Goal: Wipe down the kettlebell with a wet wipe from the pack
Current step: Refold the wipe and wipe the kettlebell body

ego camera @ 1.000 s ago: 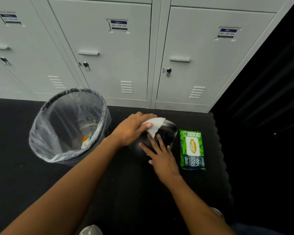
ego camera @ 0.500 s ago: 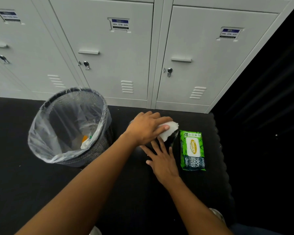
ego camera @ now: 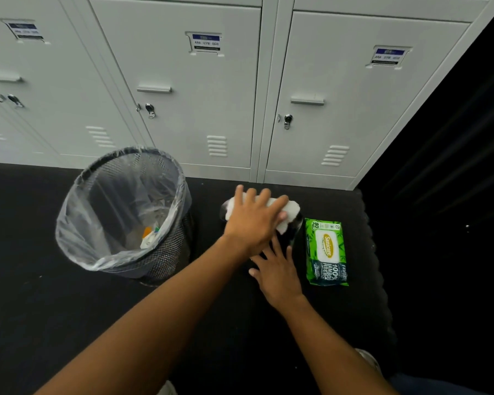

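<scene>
A glossy black kettlebell sits on the dark floor mat, mostly hidden under my hands. My left hand lies flat over its top, pressing a white wet wipe against it. The wipe shows beyond my fingers and at the right of the hand. My right hand rests on the near side of the kettlebell with fingers spread, holding nothing. The green wet wipe pack lies flat on the mat just right of the kettlebell.
A black mesh bin with a clear liner and some scraps inside stands left of the kettlebell. Grey lockers form a wall right behind. The mat's wavy edge runs along the right, with darkness beyond.
My left hand has slid the wipe from the near top of the kettlebell toward its far side, and now lies flatter. My right hand has hardly moved.
</scene>
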`<act>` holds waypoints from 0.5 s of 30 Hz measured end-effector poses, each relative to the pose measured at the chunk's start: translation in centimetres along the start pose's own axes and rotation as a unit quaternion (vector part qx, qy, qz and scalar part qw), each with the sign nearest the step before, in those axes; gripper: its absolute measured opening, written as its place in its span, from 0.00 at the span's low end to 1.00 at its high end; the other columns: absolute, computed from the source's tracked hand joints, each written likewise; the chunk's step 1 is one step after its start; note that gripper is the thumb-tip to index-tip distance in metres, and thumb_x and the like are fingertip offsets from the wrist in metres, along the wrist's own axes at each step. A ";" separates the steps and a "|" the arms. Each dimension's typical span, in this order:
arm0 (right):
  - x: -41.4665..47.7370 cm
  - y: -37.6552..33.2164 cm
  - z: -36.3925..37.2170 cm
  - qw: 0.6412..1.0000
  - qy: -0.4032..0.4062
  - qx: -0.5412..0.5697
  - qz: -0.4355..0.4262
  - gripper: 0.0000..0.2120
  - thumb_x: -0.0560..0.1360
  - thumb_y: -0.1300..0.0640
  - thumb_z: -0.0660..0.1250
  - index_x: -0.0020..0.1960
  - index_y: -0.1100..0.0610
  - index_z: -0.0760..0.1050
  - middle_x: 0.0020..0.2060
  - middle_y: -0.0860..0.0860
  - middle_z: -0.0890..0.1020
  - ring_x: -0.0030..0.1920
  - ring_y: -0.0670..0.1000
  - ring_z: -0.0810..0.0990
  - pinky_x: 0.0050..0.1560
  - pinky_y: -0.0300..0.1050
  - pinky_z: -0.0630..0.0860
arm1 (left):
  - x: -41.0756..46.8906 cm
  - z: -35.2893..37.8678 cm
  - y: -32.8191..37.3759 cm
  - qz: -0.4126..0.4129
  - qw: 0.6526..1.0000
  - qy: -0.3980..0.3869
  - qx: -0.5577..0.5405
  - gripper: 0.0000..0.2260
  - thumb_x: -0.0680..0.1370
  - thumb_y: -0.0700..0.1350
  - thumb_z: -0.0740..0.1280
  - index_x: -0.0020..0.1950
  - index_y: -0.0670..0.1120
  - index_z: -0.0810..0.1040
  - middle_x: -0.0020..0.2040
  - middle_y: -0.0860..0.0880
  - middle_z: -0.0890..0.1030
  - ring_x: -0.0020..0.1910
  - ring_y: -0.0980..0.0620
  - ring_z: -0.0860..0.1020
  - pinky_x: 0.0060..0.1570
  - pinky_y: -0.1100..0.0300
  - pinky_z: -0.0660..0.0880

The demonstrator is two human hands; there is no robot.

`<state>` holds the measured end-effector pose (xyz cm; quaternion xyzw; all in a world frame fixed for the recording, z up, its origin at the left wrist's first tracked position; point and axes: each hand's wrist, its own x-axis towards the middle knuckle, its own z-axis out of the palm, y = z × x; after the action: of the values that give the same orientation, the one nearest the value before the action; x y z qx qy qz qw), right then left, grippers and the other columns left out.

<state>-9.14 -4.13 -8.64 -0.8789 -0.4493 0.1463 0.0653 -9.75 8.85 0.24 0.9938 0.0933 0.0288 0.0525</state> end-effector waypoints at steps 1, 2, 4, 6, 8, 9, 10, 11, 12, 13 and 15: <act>0.0 0.0 -0.2 1.000 -0.005 0.009 0.005 0.26 0.79 0.51 0.65 0.75 0.43 0.64 0.78 0.49 0.59 0.80 0.57 0.45 0.74 0.71 0.52 | 0.7 -0.2 0.7 0.011 1.000 -0.004 0.016 0.18 0.85 0.56 0.50 0.72 0.52 0.66 0.64 0.44 0.72 0.60 0.41 0.71 0.68 0.39 0.62; 0.0 0.0 -0.3 1.000 -0.012 0.009 0.008 0.25 0.79 0.51 0.64 0.75 0.43 0.64 0.78 0.49 0.61 0.80 0.57 0.47 0.75 0.70 0.52 | 1.2 -0.3 1.1 0.016 1.000 -0.001 0.015 0.18 0.85 0.56 0.50 0.69 0.51 0.68 0.61 0.45 0.74 0.57 0.42 0.72 0.63 0.42 0.66; 0.0 0.0 -0.3 1.000 -0.018 -0.004 0.004 0.26 0.80 0.50 0.63 0.76 0.42 0.61 0.78 0.48 0.57 0.80 0.56 0.44 0.75 0.69 0.50 | 1.9 -0.5 0.8 0.013 1.000 0.017 -0.020 0.18 0.84 0.58 0.49 0.64 0.51 0.72 0.55 0.47 0.77 0.52 0.45 0.74 0.54 0.47 0.69; 0.1 0.1 -0.2 1.000 -0.018 -0.014 -0.004 0.29 0.80 0.50 0.63 0.78 0.42 0.56 0.80 0.48 0.50 0.80 0.56 0.37 0.75 0.70 0.50 | 1.6 -0.3 -0.1 0.008 0.997 0.043 -0.063 0.18 0.84 0.58 0.49 0.60 0.52 0.75 0.51 0.49 0.78 0.49 0.47 0.74 0.51 0.50 0.68; 0.2 0.2 -0.2 1.000 -0.012 -0.016 -0.012 0.34 0.80 0.51 0.64 0.79 0.39 0.50 0.80 0.47 0.40 0.78 0.56 0.31 0.74 0.72 0.51 | 0.7 0.3 -1.5 -0.016 0.991 0.086 -0.103 0.18 0.84 0.57 0.50 0.55 0.52 0.76 0.47 0.51 0.77 0.47 0.49 0.74 0.49 0.52 0.68; 0.1 0.3 -0.3 1.000 -0.010 -0.017 -0.016 0.37 0.79 0.51 0.65 0.78 0.36 0.45 0.79 0.45 0.34 0.77 0.55 0.29 0.74 0.72 0.49 | 0.1 0.7 -2.4 -0.052 0.983 0.105 -0.142 0.18 0.84 0.57 0.50 0.52 0.51 0.76 0.46 0.51 0.76 0.46 0.49 0.73 0.48 0.52 0.68; 0.0 0.2 -0.3 1.000 -0.008 -0.014 -0.018 0.40 0.79 0.52 0.65 0.77 0.34 0.40 0.77 0.43 0.30 0.77 0.55 0.27 0.73 0.71 0.47 | -0.6 1.2 -3.1 -0.095 0.969 0.120 -0.192 0.18 0.84 0.57 0.49 0.50 0.51 0.75 0.44 0.51 0.75 0.45 0.49 0.73 0.47 0.50 0.69; -0.1 0.2 -0.3 1.000 -0.004 -0.010 -0.018 0.43 0.79 0.53 0.66 0.76 0.32 0.37 0.76 0.42 0.28 0.76 0.54 0.26 0.73 0.71 0.45 | -1.2 1.7 -3.5 -0.135 0.951 0.129 -0.246 0.18 0.84 0.58 0.49 0.48 0.51 0.73 0.44 0.51 0.73 0.45 0.50 0.72 0.48 0.48 0.71; -0.1 0.1 -0.3 1.000 0.001 -0.005 -0.015 0.45 0.79 0.53 0.66 0.76 0.32 0.35 0.76 0.41 0.27 0.76 0.54 0.26 0.72 0.71 0.44 | -1.7 2.0 -3.6 -0.167 0.931 0.131 -0.297 0.18 0.84 0.58 0.48 0.48 0.51 0.72 0.44 0.50 0.73 0.45 0.50 0.71 0.49 0.46 0.72; -0.1 0.0 -0.3 1.000 0.005 -0.004 -0.012 0.46 0.79 0.53 0.66 0.75 0.32 0.34 0.76 0.42 0.27 0.76 0.54 0.26 0.72 0.71 0.43 | -1.8 2.1 -3.5 -0.194 0.914 0.128 -0.333 0.17 0.84 0.58 0.49 0.49 0.51 0.72 0.45 0.50 0.73 0.45 0.50 0.71 0.51 0.44 0.73; 0.0 0.0 -0.2 1.000 0.006 -0.009 -0.009 0.43 0.79 0.52 0.65 0.75 0.32 0.35 0.76 0.43 0.28 0.76 0.55 0.25 0.71 0.71 0.41 | -1.4 1.5 -2.7 -0.244 0.902 0.117 -0.336 0.16 0.84 0.57 0.49 0.50 0.51 0.73 0.48 0.49 0.75 0.50 0.48 0.73 0.59 0.40 0.71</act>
<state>-9.14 -4.14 -8.46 -0.8763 -0.4579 0.1368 0.0612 -11.53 11.08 -1.59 0.8529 0.3228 0.1611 0.3773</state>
